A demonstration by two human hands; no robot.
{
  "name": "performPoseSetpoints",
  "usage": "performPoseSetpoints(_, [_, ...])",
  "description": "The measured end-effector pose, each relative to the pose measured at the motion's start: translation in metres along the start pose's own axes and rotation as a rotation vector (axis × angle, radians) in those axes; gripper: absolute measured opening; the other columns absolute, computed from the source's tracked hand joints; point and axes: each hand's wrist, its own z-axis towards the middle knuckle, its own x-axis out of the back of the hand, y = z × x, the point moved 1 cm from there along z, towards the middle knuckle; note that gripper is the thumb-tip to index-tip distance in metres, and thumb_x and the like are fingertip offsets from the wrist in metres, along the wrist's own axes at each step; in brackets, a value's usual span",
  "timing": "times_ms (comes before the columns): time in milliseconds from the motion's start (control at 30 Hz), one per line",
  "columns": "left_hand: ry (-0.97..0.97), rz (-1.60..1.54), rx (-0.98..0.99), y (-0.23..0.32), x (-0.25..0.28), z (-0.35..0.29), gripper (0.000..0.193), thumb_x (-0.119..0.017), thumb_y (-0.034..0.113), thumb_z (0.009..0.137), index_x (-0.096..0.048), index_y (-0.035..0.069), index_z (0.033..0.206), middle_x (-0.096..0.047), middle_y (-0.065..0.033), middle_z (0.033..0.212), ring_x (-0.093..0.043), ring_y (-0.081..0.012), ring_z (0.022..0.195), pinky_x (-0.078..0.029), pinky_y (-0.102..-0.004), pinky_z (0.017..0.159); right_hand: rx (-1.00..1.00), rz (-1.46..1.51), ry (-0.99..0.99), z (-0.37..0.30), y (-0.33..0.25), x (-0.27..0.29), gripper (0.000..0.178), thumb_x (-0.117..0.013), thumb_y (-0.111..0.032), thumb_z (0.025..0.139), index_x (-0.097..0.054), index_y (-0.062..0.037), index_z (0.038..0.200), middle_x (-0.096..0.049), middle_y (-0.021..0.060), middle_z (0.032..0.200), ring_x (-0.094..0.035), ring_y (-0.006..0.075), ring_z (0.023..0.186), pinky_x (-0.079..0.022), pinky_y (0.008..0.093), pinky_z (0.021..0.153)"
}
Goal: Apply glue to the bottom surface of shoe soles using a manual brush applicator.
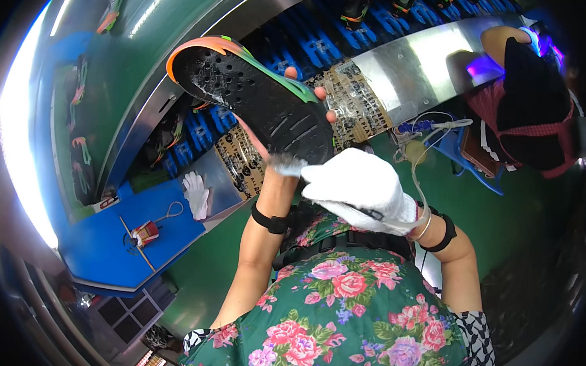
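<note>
The bare left hand (278, 140) holds up a black shoe sole (254, 96) with an orange and green edge. The right hand (361, 186), in a white glove, presses a brush against its heel. Below run a blue conveyor belt (325, 44) and a blue table (110, 240) on a green floor (527, 213).

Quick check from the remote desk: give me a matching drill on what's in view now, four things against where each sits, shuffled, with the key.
Things:
1. shoe sole
2. left hand
3. right hand
4. spare glove

Places or states:
A. lying on the blue bench, off to the left
B. bare, gripping the sole from behind
C. held up, black underside toward the camera, orange and green rim
D. in a white glove, at the sole's near end

Pairs: 1-C, 2-B, 3-D, 4-A
</note>
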Motion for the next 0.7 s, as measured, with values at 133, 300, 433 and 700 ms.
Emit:
performPoseSetpoints(133, [0.145, 0.054, -0.116, 0.003, 0.005, -0.008, 0.104, -0.055, 0.080, 0.085, -0.028, 0.013, 0.159, -0.030, -0.0200, 0.161, -0.052, -0.0507, 0.126, -0.054, -0.0621, 0.094, -0.242, 0.267, 0.209, -0.002, 0.005, 0.001, 0.018, -0.082, -0.002, 0.077, -0.079, -0.0070, 0.095, -0.077, 0.0121, 0.101, -0.073, 0.0260, 0.086, -0.056, 0.0347, 0.076])
performPoseSetpoints(300, [0.131, 0.144, -0.013, 0.012, 0.006, -0.008, 0.103, -0.058, 0.078, 0.084, -0.031, 0.013, 0.159, -0.028, -0.0227, 0.161, -0.053, -0.0525, 0.125, -0.055, -0.0604, 0.096, -0.109, 0.062, -0.052, -0.003, -0.003, 0.004, 0.023, -0.082, -0.004, 0.077, -0.079, -0.0090, 0.099, -0.077, 0.0094, 0.106, -0.072, 0.0255, 0.087, -0.056, 0.0345, 0.074])
performPoseSetpoints(433, [0.124, 0.249, 0.098, 0.018, 0.003, -0.005, 0.107, -0.057, 0.078, 0.085, -0.025, 0.007, 0.160, -0.027, -0.0280, 0.160, -0.054, -0.0540, 0.125, -0.057, -0.0562, 0.096, -0.212, 0.145, 0.027, 0.000, 0.003, 0.013, 0.026, -0.082, -0.007, 0.080, -0.078, -0.0089, 0.106, -0.077, 0.0080, 0.105, -0.072, 0.0214, 0.089, -0.058, 0.0344, 0.076])
performPoseSetpoints(700, [0.277, 0.311, 0.322, 0.035, -0.002, -0.008, 0.107, -0.062, 0.075, 0.083, -0.032, 0.002, 0.155, -0.038, -0.0334, 0.148, -0.060, -0.0490, 0.111, -0.058, -0.0538, 0.090, -0.128, 0.296, -0.204, 0.005, -0.004, 0.011, 0.028, -0.084, -0.008, 0.078, -0.078, -0.0109, 0.105, -0.077, 0.0078, 0.104, -0.070, 0.0233, 0.084, -0.057, 0.0339, 0.072])
